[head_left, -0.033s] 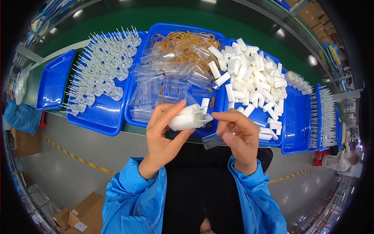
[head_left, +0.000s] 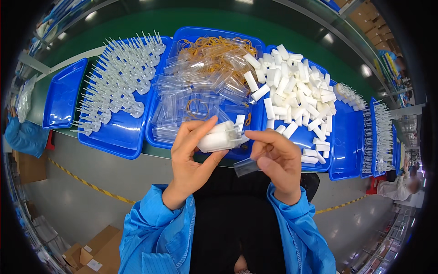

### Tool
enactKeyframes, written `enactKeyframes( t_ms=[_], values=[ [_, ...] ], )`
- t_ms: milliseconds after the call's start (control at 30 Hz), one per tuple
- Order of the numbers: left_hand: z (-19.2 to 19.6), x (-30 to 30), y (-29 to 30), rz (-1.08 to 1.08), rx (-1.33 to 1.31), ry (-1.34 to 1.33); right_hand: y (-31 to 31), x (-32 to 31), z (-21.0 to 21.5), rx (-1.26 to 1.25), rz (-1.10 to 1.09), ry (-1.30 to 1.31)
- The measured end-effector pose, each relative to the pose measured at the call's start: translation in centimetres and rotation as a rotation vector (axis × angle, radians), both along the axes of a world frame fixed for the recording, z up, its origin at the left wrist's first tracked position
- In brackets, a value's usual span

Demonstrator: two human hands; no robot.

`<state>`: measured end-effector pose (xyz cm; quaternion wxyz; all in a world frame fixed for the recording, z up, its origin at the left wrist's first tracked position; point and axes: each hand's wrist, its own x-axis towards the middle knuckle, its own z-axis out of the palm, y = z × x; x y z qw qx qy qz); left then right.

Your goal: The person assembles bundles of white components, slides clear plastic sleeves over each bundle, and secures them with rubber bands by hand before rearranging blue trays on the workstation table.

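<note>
My left hand (head_left: pixel 190 148) grips a bundle of white foam blocks (head_left: pixel 214 139) with clear plastic around its right end, over the front edge of the middle tray. Pinched in my right hand (head_left: pixel 278 160) is a clear plastic piece (head_left: pixel 246 167), hanging below the bundle's right end. The tip of my right index finger is close to that end; whether it touches cannot be made out. Behind my hands, the blue middle tray (head_left: pixel 153 123) holds many clear plastic pieces (head_left: pixel 182 98) and yellow rubber bands (head_left: pixel 200 45).
White foam blocks (head_left: pixel 299 86) fill a tray at right, some resting over its left rim. Pale thin-stemmed parts (head_left: pixel 118 77) stand in a left tray, with more (head_left: pixel 383 137) at far right. Another blue tray (head_left: pixel 66 98) lies far left. A co-worker's blue sleeve (head_left: pixel 27 137) shows beyond.
My right hand has shifted slightly left, and the clear plastic piece in it has moved a little down and left. My left hand holds nearly still.
</note>
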<state>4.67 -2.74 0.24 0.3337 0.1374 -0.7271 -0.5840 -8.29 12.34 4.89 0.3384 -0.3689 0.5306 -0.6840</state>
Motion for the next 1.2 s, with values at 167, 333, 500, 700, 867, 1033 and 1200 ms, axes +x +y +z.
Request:
enactKeyframes(
  t_ms=[167, 333, 500, 700, 867, 1033, 1200],
  values=[
    [0.2, 0.0, 0.1, 0.095, -0.16, -0.02, -0.2, 0.2, -0.1, 0.084, 0.022, -0.028],
    [0.2, -0.3, 0.4, 0.063, -0.141, 0.1, -0.2, 0.3, -0.9, 0.047, 0.006, 0.015],
    [-0.4, -0.4, 0.4, 0.038, -0.112, 0.152, -0.3, -0.1, -0.5, 0.158, 0.095, 0.186],
    [-0.9, -0.5, 0.5, -0.004, -0.011, 0.244, -0.7, -0.1, -1.6, 0.097, 0.022, 0.148],
    [-0.8, -0.6, 0.1, -0.044, 0.002, 0.242, -0.6, -0.3, -1.9, 0.153, -0.006, 0.234],
    [-0.4, -0.5, 0.1, -0.084, 0.054, 0.08, -0.5, -0.7, -1.3, 0.209, 0.011, 0.403],
    [-0.3, -0.4, 0.1, -0.079, 0.014, 0.111, -0.6, -0.5, -0.9, 0.263, 0.026, 0.338]
  ],
)
